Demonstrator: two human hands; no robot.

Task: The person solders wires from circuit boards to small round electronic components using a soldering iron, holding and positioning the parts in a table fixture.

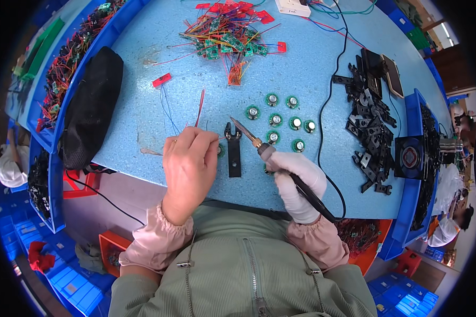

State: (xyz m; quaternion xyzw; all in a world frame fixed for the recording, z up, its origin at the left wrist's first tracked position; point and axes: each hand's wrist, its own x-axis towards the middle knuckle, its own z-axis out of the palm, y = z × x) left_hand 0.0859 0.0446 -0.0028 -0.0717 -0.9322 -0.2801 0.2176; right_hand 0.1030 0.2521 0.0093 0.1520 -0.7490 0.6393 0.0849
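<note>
My right hand (299, 182), in a white glove, is wrapped round a soldering iron (307, 191). The iron's metal tip points up and left, just above the forked end of a flat black plastic part (234, 158) lying on the table. To the left of that part, my bare left hand (189, 164) is closed in a pinch on thin wires (200, 108); the fingertips hide where they end. A red tab with blue wires (162, 80) trails down toward this hand. One small round green-rimmed component (220, 150) is partly covered by my left fingers.
Several round green-rimmed components (275, 120) stand right of the iron's tip. Green circuit boards with wires (227, 39) are heaped at the back, black plastic parts (370, 127) at the right. A black pouch (95, 105) and blue bins (37, 138) line the left; the iron's cord (321, 121) crosses the table.
</note>
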